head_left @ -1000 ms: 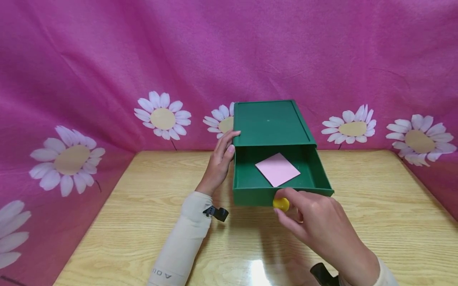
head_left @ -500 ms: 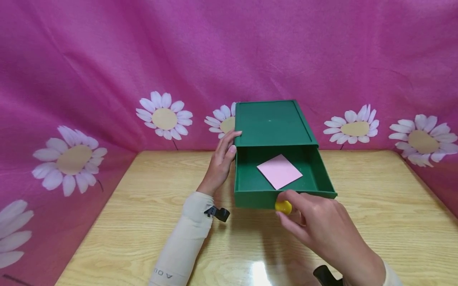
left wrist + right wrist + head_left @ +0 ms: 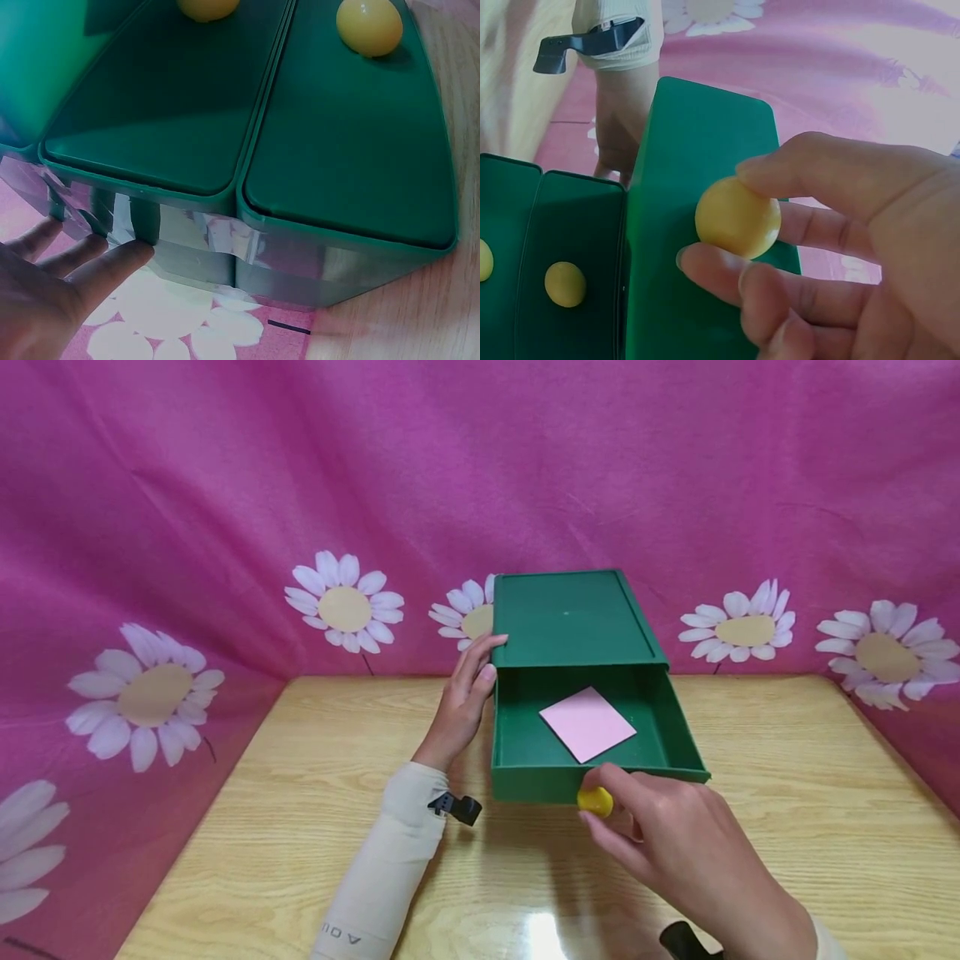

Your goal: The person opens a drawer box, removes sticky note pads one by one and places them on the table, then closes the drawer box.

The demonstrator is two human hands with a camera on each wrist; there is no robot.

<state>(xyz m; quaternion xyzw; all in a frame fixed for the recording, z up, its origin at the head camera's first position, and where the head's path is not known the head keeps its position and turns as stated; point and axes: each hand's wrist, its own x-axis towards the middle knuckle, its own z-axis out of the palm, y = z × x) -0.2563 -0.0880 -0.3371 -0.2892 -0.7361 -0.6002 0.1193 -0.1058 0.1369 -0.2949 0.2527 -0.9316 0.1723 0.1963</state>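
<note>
A green drawer cabinet stands on the table with its top drawer pulled out toward me. Thumb and fingers of my right hand pinch the round yellow knob on that drawer's front; the right wrist view shows the grip on this knob up close. A pink square pad of paper lies flat inside, turned like a diamond. My left hand rests against the cabinet's left side, one fingertip at the top edge. In the left wrist view its fairly straight fingers touch the side wall.
Below the pulled-out drawer, two closed drawers with yellow knobs show in the left wrist view. The light wooden table runs around the cabinet. A pink cloth with white daisies hangs close behind it and at both sides.
The top drawer has slid a little farther out toward me, my right hand moving back with its knob. The paper pad came along with it. My left hand stays against the cabinet.
</note>
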